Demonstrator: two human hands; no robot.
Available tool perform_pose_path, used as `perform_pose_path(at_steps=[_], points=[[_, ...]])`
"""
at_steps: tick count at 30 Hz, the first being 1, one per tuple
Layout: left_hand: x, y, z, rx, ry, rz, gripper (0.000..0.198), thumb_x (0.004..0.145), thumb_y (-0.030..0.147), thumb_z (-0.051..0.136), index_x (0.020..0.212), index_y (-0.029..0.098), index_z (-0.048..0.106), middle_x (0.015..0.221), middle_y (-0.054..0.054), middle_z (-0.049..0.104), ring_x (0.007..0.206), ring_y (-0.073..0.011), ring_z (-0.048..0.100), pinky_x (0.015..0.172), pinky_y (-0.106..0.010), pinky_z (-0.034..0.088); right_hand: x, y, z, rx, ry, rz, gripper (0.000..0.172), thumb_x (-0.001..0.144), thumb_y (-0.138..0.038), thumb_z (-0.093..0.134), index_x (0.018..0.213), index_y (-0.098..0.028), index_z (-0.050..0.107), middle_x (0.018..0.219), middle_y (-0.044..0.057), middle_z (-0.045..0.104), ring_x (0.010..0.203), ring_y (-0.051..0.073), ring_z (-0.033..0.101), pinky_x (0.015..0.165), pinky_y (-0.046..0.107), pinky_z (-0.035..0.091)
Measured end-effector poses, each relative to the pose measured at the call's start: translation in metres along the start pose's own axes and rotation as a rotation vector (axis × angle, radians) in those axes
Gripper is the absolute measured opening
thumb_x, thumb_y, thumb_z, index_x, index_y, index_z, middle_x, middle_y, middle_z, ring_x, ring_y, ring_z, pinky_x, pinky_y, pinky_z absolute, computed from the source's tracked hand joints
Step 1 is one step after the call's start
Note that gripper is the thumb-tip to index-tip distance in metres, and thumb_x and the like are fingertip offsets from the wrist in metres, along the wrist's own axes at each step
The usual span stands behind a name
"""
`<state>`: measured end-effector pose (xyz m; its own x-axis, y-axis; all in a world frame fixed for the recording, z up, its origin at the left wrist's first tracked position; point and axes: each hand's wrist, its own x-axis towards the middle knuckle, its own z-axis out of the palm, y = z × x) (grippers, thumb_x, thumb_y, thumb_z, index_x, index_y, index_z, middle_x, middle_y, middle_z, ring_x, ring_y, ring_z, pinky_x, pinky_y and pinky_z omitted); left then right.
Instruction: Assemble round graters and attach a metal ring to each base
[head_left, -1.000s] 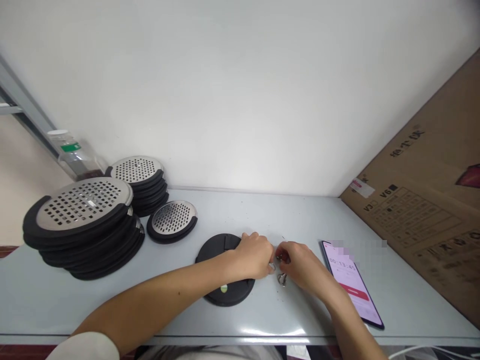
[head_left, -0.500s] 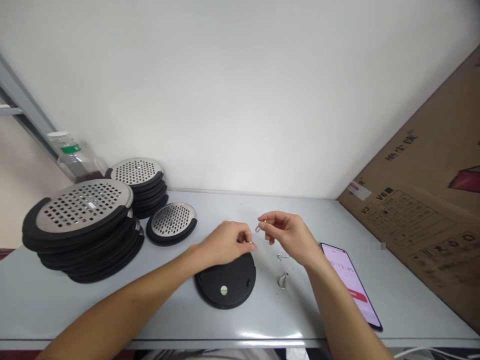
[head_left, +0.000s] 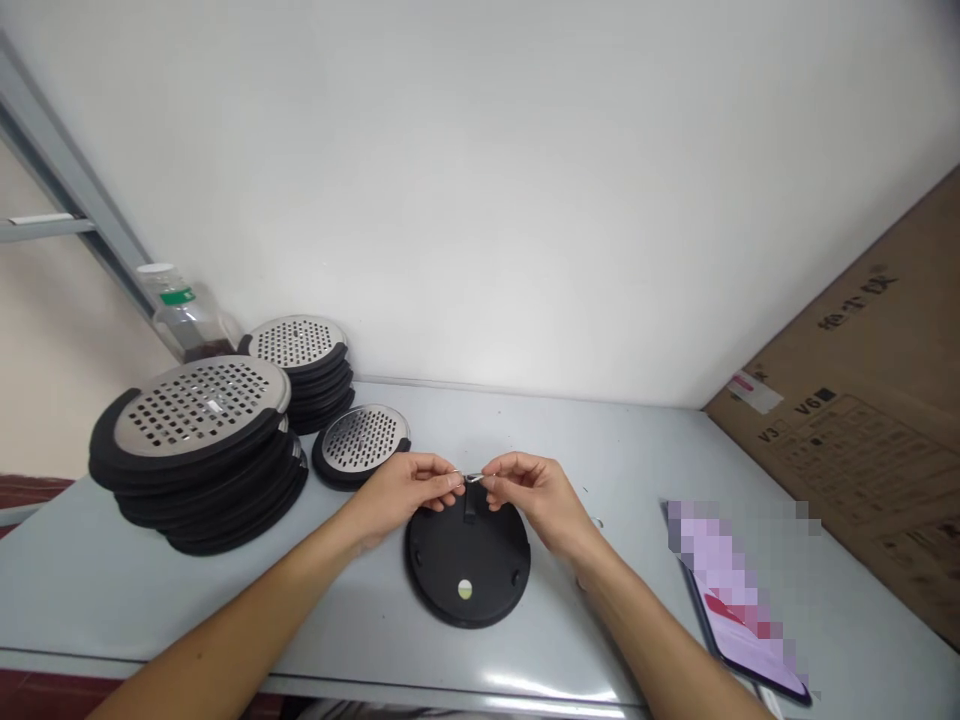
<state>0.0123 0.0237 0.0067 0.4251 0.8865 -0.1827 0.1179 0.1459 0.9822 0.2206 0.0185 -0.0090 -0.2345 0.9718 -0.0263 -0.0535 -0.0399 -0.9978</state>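
My left hand [head_left: 409, 490] and my right hand [head_left: 532, 495] meet just above a round black disc [head_left: 469, 570], which lies on the table with its underside up and a small round label near its edge. Between the fingertips of both hands is a small metal piece [head_left: 471, 478], like a wire hook and ring. Each hand pinches one end, and the fingers hide part of it. A short black tab [head_left: 469, 508] stands on the disc just below the fingertips.
Left of the hands are two stacks of black-rimmed perforated steel graters [head_left: 199, 408] [head_left: 296, 343], with a single grater [head_left: 361, 440] beside them. A plastic bottle [head_left: 187, 315] stands behind. A phone [head_left: 739, 600] lies at right, against a cardboard sheet [head_left: 847, 450].
My hands have moved closer together over the disc, and the small metal pieces they held apart now meet at the fingertips. The whole view has shifted slightly.
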Motion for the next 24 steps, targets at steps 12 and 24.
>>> perform_pose_path(at_steps=[12, 24], points=[[0.0, -0.001, 0.005, 0.182, 0.03, 0.073, 0.028, 0.085, 0.04, 0.06, 0.088, 0.014, 0.072, 0.087, -0.007, 0.073, 0.075, -0.0161, 0.064, 0.066, -0.026, 0.047, -0.013, 0.006, 0.006, -0.251, 0.143, -0.146, 0.013, 0.079, -0.031, 0.069, 0.085, -0.02, 0.074, 0.087, 0.004, 0.075, 0.087, 0.021, 0.067, 0.085, 0.035, 0.051], [-0.002, -0.004, 0.009, 0.247, 0.067, 0.126, 0.028, 0.085, 0.04, 0.059, 0.081, 0.015, 0.07, 0.075, -0.004, 0.069, 0.072, -0.0162, 0.062, 0.067, -0.026, 0.047, -0.02, 0.008, 0.012, -0.726, 0.059, -0.495, 0.026, 0.093, -0.022, 0.052, 0.109, -0.025, 0.071, 0.094, 0.008, 0.065, 0.087, 0.02, 0.062, 0.079, 0.034, 0.052]])
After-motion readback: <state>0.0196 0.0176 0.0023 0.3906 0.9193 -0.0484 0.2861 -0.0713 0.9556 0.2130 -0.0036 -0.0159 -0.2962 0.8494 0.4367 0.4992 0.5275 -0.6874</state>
